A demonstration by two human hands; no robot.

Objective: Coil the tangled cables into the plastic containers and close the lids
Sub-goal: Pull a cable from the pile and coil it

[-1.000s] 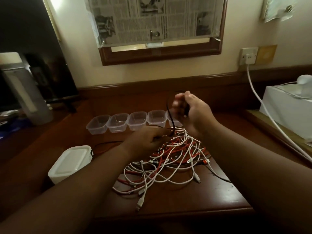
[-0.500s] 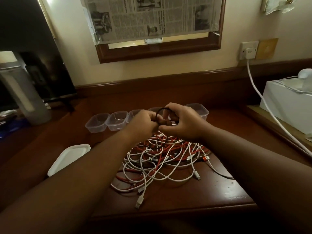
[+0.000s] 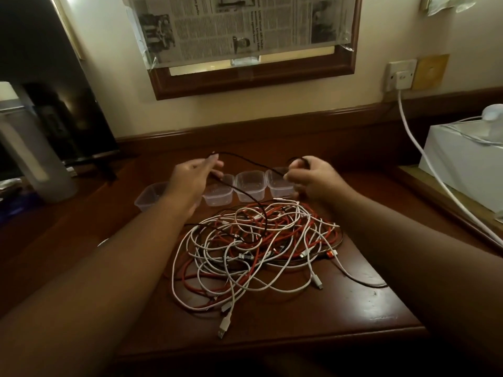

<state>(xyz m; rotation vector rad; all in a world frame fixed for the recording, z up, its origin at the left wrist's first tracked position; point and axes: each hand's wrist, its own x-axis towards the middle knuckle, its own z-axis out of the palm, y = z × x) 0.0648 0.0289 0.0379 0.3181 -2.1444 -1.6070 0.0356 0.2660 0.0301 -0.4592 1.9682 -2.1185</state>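
Hands raised above tabletop centre: right hand (image 3: 313, 180) grips black cable (image 3: 245, 161); left hand (image 3: 193, 178), fingers straight, touches it.

My view is dim and warm; light leaks in under the newspaper (image 3: 239, 25) on the window. Edges bow outward, forearms fall dark, fingertips blur slightly.
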